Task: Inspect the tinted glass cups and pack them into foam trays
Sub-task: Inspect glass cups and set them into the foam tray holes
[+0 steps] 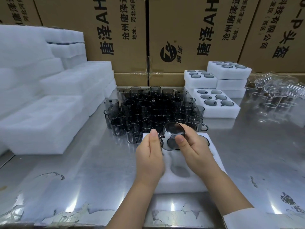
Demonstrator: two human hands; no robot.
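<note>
2 hands meet over a white foam tray (189, 180) just below the picture's centre, holding 1 tinted glass cup (174, 136) between them. The left hand (149, 156) pinches the cup at its handle side, thumb up against the glass. The right hand (194, 149) grips the body, thumb across the front and fingers curled behind. The cup is tipped on its side above the tray's far end, a round end facing the camera; whether that end is the mouth or the base cannot be told. An open pocket (180, 172) shows in the tray at 6 o'clock from the cup.

At 12 o'clock from the held cup, a dense cluster of tinted cups (151, 109) stands upright on the steel surface (99, 171), its nearest cups just beside the tray's far edge. At 2 o'clock lies a packed tray (216, 103) with 6 cups seated in its pockets, and behind it 2 stacks of filled trays (229, 68). Clear glassware (272, 90) lies in a jumble at 3 o'clock, well apart from the hands. Stacked empty foam blocks (41, 113) fill the 9 to 10 o'clock side. Printed cardboard boxes (132, 38) wall off the back. A white sleeve (247, 217) covers the right forearm at 5 o'clock.
</note>
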